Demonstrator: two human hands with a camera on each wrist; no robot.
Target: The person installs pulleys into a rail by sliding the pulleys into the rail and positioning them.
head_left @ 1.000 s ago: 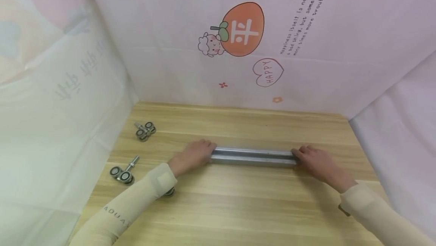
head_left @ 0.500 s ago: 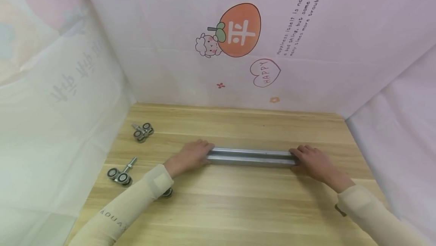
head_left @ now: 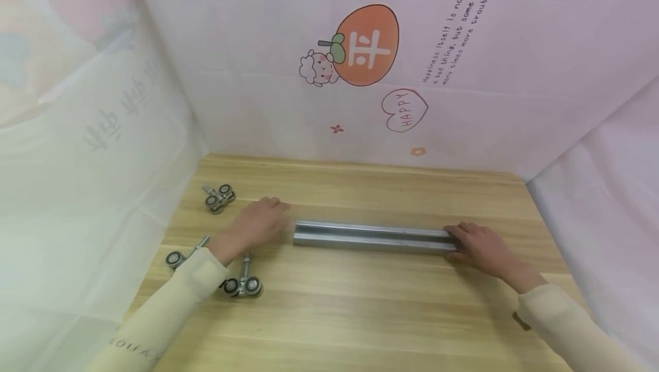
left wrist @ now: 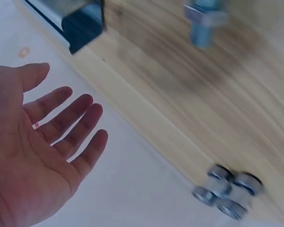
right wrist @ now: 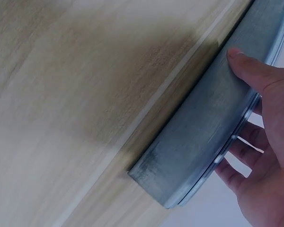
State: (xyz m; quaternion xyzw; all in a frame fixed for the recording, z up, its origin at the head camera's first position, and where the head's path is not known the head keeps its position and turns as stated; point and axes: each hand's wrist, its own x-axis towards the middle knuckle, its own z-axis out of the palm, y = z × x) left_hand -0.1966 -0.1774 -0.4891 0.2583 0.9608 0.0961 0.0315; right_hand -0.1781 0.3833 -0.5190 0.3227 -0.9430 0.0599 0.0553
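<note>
A grey metal channel rail (head_left: 370,242) with a slot along its top lies across the wooden table. My right hand (head_left: 484,249) grips it at its right end; in the right wrist view the thumb lies on the side of the rail (right wrist: 199,127) and the fingers on the far side. My left hand (head_left: 257,224) is off the rail's left end, a little blurred. In the left wrist view that hand (left wrist: 42,137) has its fingers spread and holds nothing. The rail's open hollow end (left wrist: 85,28) appears above it there.
Roller trolleys with threaded bolts lie left on the wooden table (head_left: 360,326): one at the back (head_left: 220,198), one partly hidden by my left sleeve (head_left: 175,258), and one nearer the front (head_left: 244,286). A printed white cloth (head_left: 257,114) hangs behind the table.
My left hand has let go of the rail's left end and moved left. The front trolley shows more now. My right hand still grips the rail, with little movement.
</note>
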